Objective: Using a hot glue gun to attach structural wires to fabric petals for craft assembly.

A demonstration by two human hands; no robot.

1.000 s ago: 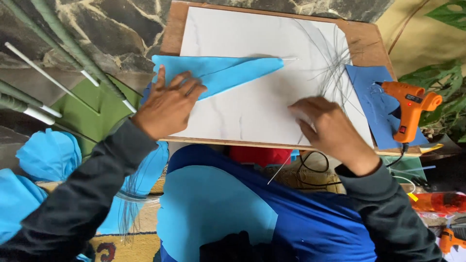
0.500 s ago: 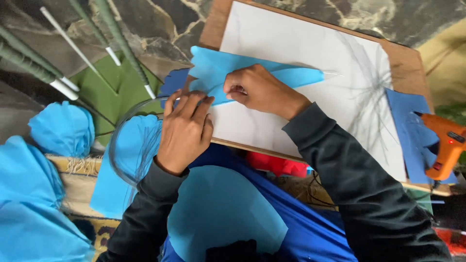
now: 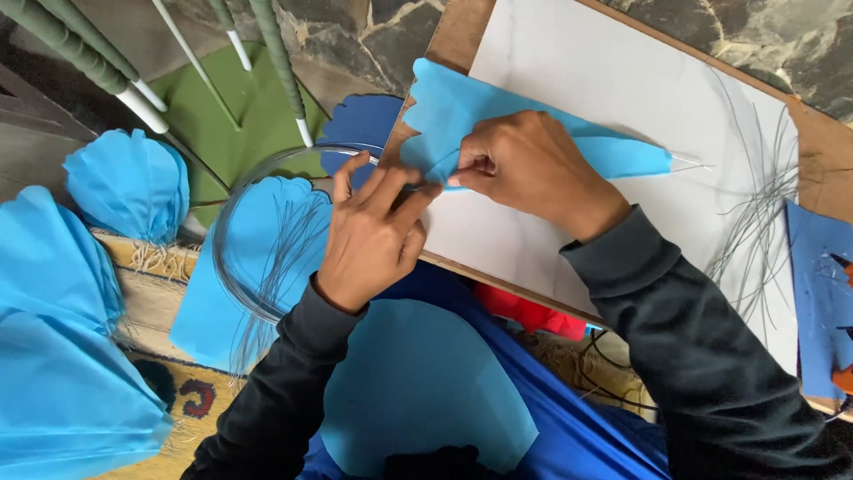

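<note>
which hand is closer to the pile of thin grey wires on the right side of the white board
Right. The right hand rests on the light blue paper petal mid-board, with the thin grey wires further to its right. The left hand sits at the board's left edge, farther away.

Head camera, close, straight down

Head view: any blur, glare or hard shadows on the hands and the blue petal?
Head view: light is soft and even, no hard shadows; left hand and right hand sharp on the light blue paper petal; no glare on the white board; thin wires readable; wide-angle stretch toward the edges; orange thing at the right edge cut off.
</note>
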